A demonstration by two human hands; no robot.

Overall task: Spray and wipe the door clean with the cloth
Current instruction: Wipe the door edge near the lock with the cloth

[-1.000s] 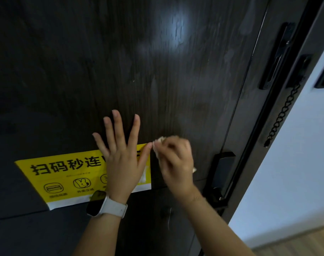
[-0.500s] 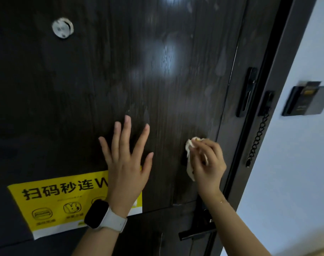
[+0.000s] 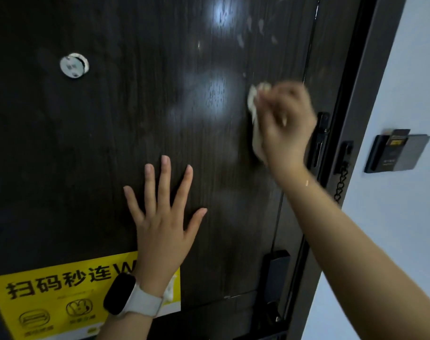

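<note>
Your left hand (image 3: 163, 231) lies flat on the dark door (image 3: 135, 133) at about 6 o'clock in the view, fingers straight and spread, holding nothing; a watch with a white strap (image 3: 133, 296) sits on that wrist. Your right hand (image 3: 286, 123) is up at 2 o'clock, motion-blurred, fingers curled round the pale cloth (image 3: 254, 111), which is bunched and pressed to the door panel just left of the fingers. Wet streaks and droplets (image 3: 217, 94) show on the panel at 12 to 1 o'clock, left of the cloth. Peephole (image 3: 74, 65) at 10 o'clock. Yellow sticker (image 3: 49, 298) at 7 o'clock, its right edge under your left wrist. Door chain (image 3: 341, 184) hangs at 3 o'clock along the frame. Only container in view: the wall card holder (image 3: 395, 153) at 3 o'clock, with a card (image 3: 396, 136) standing in its top slot.
</note>
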